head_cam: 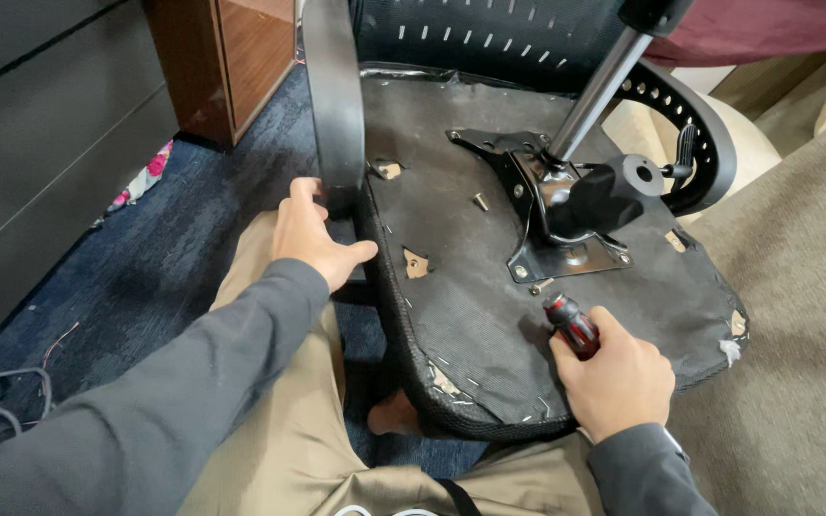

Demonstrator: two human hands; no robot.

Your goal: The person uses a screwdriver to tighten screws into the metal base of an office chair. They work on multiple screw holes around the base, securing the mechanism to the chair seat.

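Wrapped fully around the red-and-black handle of a screwdriver [571, 323], the right hand [619, 382] holds a closed fist grip, thumb side up, with the handle end protruding above the curled fingers. The tool's shaft and tip are not visible from the head view, so contact with any fastener cannot be confirmed. The hand rests on the fabric near the front corner of the metal mechanism plate [552, 225], close to a screw [541, 285] lying just off that corner, which keeps the tool within short reach of the mounting points.

The left hand [313, 239] is spread, not clenched: fingers wrap the lower end of the black armrest [334, 96] where it meets the seat edge, thumb extended toward the seat rim. This placement braces the assembly against movement.

The office chair is inverted, with the seat underside [470, 306] facing up and propped against the person's khaki-clad legs [279, 449]. That orientation exposes the mechanism plate, the chrome gas-lift column [599, 91] rising from it, and the black adjustment knob [614, 196]. A second loose screw [481, 202] stands on the fabric to the left of the plate. The fabric cover is torn at several points, showing the wood beneath.

The mesh backrest [489, 33] lies at the far side, above blue carpet [136, 277]. A wooden cabinet [227, 62] stands to the far left.
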